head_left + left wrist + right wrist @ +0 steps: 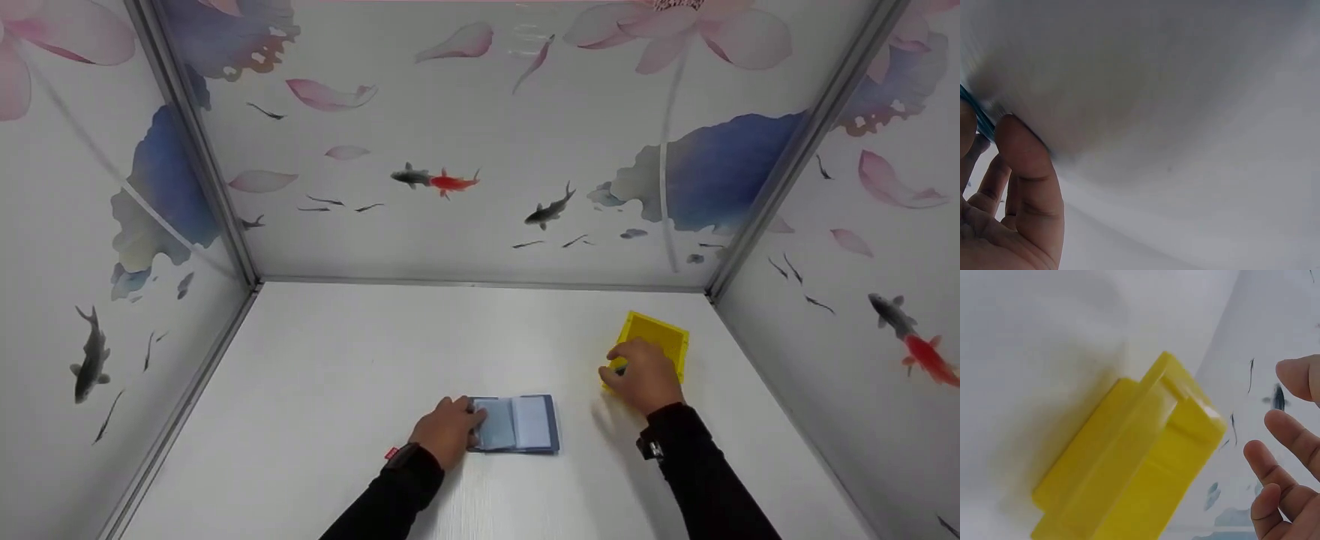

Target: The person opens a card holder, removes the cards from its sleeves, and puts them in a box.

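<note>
An opened card holder (514, 424) with a blue cover and clear sleeves lies on the white table, in the middle of the head view. My left hand (444, 433) pinches its left edge; in the left wrist view, the teal edge of the card holder (981, 119) shows between thumb and fingers. My right hand (645, 375) is over a yellow bin (660, 332) at the right, overlapping its near side. Seen from the right wrist, the fingers (1264, 458) are spread and hold nothing. A small dark patch shows between thumb and fingers in the head view.
The white table (330, 360) is bounded by a back wall (465, 247) and two side walls printed with fish, petals and leaves. Grey metal strips (191, 127) run along the wall corners. The yellow bin stands near the right wall.
</note>
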`<action>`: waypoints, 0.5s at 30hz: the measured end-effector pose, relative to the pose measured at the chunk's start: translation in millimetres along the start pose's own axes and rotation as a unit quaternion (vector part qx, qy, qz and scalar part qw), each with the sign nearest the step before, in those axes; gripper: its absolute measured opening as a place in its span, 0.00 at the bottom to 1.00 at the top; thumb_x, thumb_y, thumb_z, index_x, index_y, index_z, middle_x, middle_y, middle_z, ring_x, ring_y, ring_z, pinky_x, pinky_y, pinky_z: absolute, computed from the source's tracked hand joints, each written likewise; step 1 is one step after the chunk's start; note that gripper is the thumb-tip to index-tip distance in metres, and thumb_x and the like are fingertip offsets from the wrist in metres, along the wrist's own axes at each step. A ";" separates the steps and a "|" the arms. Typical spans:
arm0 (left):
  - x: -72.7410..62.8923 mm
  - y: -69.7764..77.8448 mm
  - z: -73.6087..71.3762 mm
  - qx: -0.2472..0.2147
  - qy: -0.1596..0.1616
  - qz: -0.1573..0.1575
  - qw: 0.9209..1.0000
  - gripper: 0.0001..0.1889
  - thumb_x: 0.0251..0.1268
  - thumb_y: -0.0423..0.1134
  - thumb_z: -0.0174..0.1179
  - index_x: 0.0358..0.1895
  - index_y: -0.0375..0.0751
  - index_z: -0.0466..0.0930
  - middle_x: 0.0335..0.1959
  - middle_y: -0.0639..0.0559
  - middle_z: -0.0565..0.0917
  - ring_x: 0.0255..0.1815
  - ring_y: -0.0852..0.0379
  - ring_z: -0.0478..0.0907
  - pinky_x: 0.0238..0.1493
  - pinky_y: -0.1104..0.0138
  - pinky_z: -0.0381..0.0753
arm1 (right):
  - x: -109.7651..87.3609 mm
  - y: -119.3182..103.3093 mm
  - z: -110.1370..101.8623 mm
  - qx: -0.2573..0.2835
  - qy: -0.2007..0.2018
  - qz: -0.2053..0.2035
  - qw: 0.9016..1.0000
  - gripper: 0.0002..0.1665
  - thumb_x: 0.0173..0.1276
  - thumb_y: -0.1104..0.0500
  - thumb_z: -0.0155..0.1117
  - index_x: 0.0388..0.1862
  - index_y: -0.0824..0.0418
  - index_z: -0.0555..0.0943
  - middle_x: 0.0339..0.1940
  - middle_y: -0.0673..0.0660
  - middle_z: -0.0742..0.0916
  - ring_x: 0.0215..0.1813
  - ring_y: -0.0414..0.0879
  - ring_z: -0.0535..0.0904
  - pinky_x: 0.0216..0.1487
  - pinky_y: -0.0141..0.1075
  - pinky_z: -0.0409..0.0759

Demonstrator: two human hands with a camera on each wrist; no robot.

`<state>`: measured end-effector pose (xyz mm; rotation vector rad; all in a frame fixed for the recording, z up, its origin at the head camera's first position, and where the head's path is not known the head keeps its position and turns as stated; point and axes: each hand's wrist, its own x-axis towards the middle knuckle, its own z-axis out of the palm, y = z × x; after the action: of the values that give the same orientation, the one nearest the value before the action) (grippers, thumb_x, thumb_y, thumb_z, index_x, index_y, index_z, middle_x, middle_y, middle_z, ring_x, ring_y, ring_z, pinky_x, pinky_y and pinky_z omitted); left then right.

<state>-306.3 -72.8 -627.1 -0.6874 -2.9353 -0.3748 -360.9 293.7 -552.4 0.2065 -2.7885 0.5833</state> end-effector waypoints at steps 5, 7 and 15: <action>1.7 -1.3 5.5 -0.003 -0.001 -0.003 1.000 0.23 0.77 0.40 0.75 0.72 0.54 0.90 0.64 0.50 0.89 0.53 0.54 0.80 0.49 0.66 0.87 | -7.7 -26.2 22.3 -0.006 -0.006 -0.017 1.000 0.14 0.74 0.55 0.82 0.52 0.62 0.92 0.56 0.62 0.92 0.61 0.62 0.86 0.71 0.58 0.86; 1.5 -2.0 6.9 -0.006 0.005 -0.001 1.000 0.23 0.76 0.39 0.75 0.71 0.53 0.91 0.63 0.51 0.89 0.53 0.55 0.80 0.49 0.66 0.87 | -10.9 -37.9 29.8 0.003 -0.008 -0.026 1.000 0.13 0.73 0.56 0.83 0.50 0.60 0.93 0.54 0.60 0.92 0.58 0.59 0.87 0.69 0.55 0.88; 0.1 -3.2 6.7 -0.001 0.016 0.006 1.000 0.22 0.76 0.40 0.75 0.71 0.54 0.91 0.63 0.51 0.89 0.52 0.54 0.80 0.48 0.66 0.87 | -20.3 -82.3 52.4 0.039 -0.100 -0.052 0.993 0.14 0.76 0.55 0.81 0.55 0.59 0.93 0.55 0.56 0.92 0.60 0.54 0.89 0.70 0.50 0.88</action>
<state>-308.1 -73.7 -634.2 -0.6928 -2.8989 -0.3845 -338.5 199.1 -574.2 0.4476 -2.9251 0.6820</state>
